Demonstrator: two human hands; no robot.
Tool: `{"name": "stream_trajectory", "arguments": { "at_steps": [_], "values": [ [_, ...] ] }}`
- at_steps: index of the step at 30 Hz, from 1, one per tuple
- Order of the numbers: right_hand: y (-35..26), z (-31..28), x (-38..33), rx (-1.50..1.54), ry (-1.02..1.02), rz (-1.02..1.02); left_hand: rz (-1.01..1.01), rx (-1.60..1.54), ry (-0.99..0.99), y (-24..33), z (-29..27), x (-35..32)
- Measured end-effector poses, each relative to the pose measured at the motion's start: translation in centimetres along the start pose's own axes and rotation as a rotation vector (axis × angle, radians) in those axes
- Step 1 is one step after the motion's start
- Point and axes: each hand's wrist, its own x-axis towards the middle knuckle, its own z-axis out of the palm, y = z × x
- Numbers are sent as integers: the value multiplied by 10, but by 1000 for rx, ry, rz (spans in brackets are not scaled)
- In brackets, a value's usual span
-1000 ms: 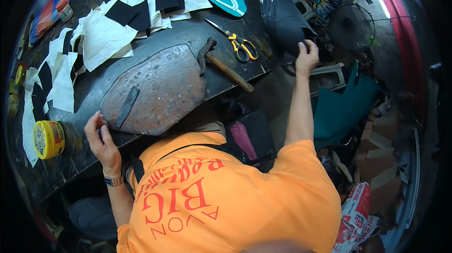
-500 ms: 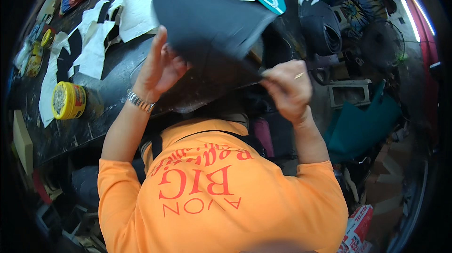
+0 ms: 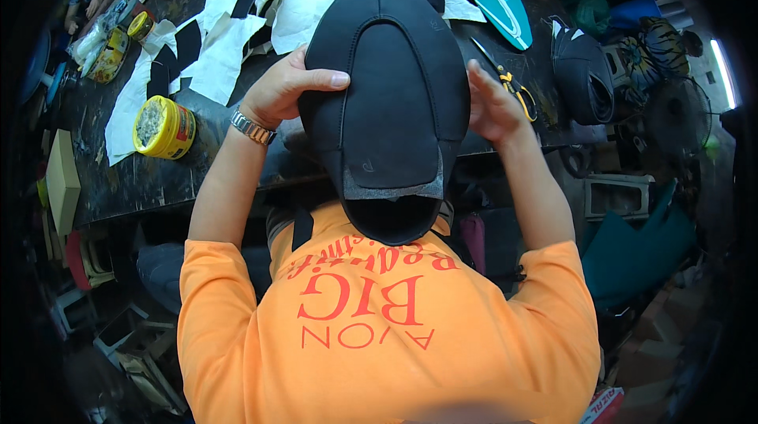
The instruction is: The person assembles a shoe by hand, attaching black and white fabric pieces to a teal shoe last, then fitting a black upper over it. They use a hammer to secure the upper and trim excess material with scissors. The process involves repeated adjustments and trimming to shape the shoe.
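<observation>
A black stitched shoe upper (image 3: pixel 384 100) is up close in front of me, with a curved seam round its middle panel. Its lower end has a grey strip and an opening. My left hand (image 3: pixel 283 86) grips its left edge, thumb on top and the other fingers hidden behind. At the right edge, my right hand (image 3: pixel 496 104) is open with its fingers stretched out, partly behind the upper; I cannot tell whether it touches. Just right of that hand, scissors (image 3: pixel 517 92) with yellow-orange handles lie on the dark table.
White sheets (image 3: pixel 225 65) with black cut pieces spread over the dark worktable (image 3: pixel 95 179). A yellow tub (image 3: pixel 178 130) stands at left, a teal-and-black piece (image 3: pixel 505 9) at the far right. A rolled black bundle (image 3: pixel 583 76) is beyond the right hand. Another person's hand (image 3: pixel 96 5) shows at the far left.
The black upper has turned from a blurred, tilted sheet to facing me upright. My left hand now grips its edge; my right hand has let go of its lower corner and opened.
</observation>
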Motion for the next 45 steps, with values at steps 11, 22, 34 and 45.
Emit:
{"name": "stream_trajectory", "arguments": {
  "at_steps": [11,22,34,45],
  "values": [
    [-36,47,35,-93,-63,-252,-14,191,29,42,5,14],
    [-9,33,34,-208,188,-500,-56,195,-4,39,5,34],
    [39,-123,-51,-1724,938,-127,-282,367,146,-14,-60,19],
    [-10,-135,-43,-790,741,16,38,107,271,9,-59,-19]
  ]
}}
